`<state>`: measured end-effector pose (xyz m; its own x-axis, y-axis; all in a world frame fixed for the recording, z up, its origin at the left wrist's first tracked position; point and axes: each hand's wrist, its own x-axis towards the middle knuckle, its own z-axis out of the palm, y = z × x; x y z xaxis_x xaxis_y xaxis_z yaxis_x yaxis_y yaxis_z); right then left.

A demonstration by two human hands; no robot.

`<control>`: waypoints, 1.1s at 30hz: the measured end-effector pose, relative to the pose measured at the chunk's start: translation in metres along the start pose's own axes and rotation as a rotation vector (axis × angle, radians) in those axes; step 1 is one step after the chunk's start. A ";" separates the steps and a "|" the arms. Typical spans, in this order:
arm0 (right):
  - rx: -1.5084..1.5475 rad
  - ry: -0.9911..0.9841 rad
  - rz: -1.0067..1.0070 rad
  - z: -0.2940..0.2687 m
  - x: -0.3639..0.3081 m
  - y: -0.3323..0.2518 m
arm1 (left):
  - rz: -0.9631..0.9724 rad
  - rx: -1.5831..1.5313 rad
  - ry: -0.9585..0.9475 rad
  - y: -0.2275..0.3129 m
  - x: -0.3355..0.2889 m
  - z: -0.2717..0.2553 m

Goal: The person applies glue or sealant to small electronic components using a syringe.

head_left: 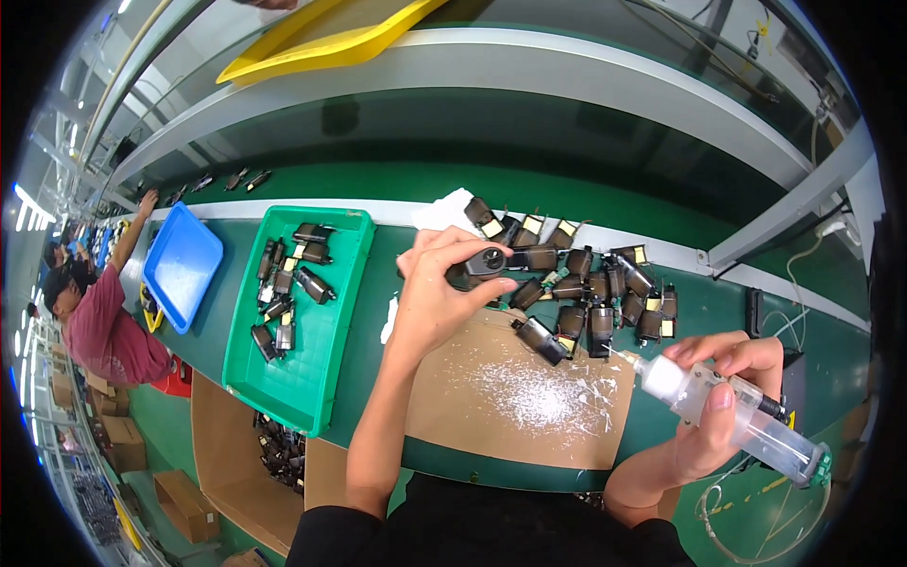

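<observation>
My left hand (433, 288) is raised over the bench, pinching a small black motor-like part (487, 263) with its round end turned up. Held in my right hand (720, 402) is a clear dispensing syringe (770, 442) with a white front section and a thin needle. Its tip points left toward the pile and sits close to one black part; I cannot tell if they touch. A green cap at the syringe's rear joins a thin clear hose (723, 543). The pile of similar black parts (600, 326), some with pale yellow patches, lies between and beyond my hands.
A cardboard sheet (453, 397) strewn with white flecks lies before me. Left of it stand a green tray (326, 378) with several black parts and a blue tray (184, 260). A metal shelf (567, 59) crosses above. A co-worker (113, 326) reaches over the bench at far left.
</observation>
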<state>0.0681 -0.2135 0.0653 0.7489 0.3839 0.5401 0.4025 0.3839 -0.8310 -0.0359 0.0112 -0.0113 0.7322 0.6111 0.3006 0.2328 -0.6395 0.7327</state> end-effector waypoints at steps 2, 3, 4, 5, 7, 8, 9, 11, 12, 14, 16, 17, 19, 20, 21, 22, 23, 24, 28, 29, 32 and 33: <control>0.012 -0.005 -0.007 0.000 -0.001 0.000 | 0.043 -0.095 0.005 0.003 0.000 0.000; -0.019 -0.018 -0.034 -0.003 -0.001 0.001 | 0.012 -0.186 0.005 0.001 0.001 0.004; -0.051 -0.031 -0.062 -0.006 -0.001 0.001 | -0.018 -0.277 0.006 0.001 0.003 0.005; -0.063 -0.067 -0.078 -0.009 0.000 0.002 | -0.053 -0.349 -0.043 0.004 0.005 0.003; -0.069 -0.058 -0.075 -0.008 -0.001 0.001 | -0.088 -0.613 -0.062 -0.009 0.011 0.004; -0.089 -0.041 -0.073 -0.008 -0.001 0.001 | -0.116 -0.887 -0.092 -0.018 0.014 0.008; -0.093 -0.045 -0.067 -0.008 -0.002 0.001 | -0.177 -1.173 -0.076 -0.021 0.017 0.009; -0.075 -0.038 -0.069 -0.006 -0.002 -0.001 | -0.215 -1.494 -0.169 -0.018 0.021 0.006; -0.071 -0.031 -0.067 -0.005 -0.003 0.000 | -0.243 -1.584 -0.139 -0.013 0.022 0.010; -0.042 -0.033 -0.062 -0.008 -0.005 0.003 | -0.188 -1.433 -0.155 -0.016 0.026 0.025; -0.048 -0.025 -0.071 -0.017 -0.007 0.008 | -0.191 -1.506 -0.212 -0.013 0.026 0.041; -0.002 -0.048 0.002 -0.027 -0.010 0.009 | -0.233 -1.580 -0.308 -0.005 0.026 0.044; -0.052 -0.024 0.007 -0.044 -0.015 0.012 | -0.249 -1.637 -0.476 0.005 0.026 0.061; -0.073 -0.003 0.002 -0.046 -0.015 0.014 | -0.269 -1.622 -0.500 0.015 0.023 0.062; -0.037 -0.019 0.006 -0.040 -0.011 0.014 | -0.251 -1.600 -0.523 0.022 0.019 0.060; -0.141 -0.045 -0.093 -0.035 -0.007 0.010 | -0.265 -1.625 -0.517 0.028 0.015 0.060; -0.248 -0.067 -0.194 -0.030 -0.005 0.009 | -0.260 -1.667 -0.537 0.031 0.011 0.057; -0.244 -0.069 -0.196 -0.027 -0.004 0.008 | -0.249 -1.720 -0.584 0.035 0.011 0.057; -0.165 -0.029 -0.162 -0.045 -0.010 0.012 | -0.222 -1.809 -0.689 0.045 0.011 0.053; -0.057 -0.029 -0.016 -0.057 -0.015 0.015 | -0.223 -1.848 -0.731 0.046 0.012 0.052; -0.047 0.020 -0.065 -0.029 -0.016 0.005 | -0.220 -1.900 -0.855 0.037 0.010 0.047; -0.006 -0.024 -0.056 -0.023 -0.016 0.002 | -0.173 -1.843 -0.842 0.036 0.006 0.042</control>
<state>0.0695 -0.2385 0.0522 0.7123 0.3822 0.5887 0.4463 0.4007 -0.8002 0.0039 -0.0276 -0.0094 0.9601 -0.0699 0.2708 -0.0798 0.8596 0.5047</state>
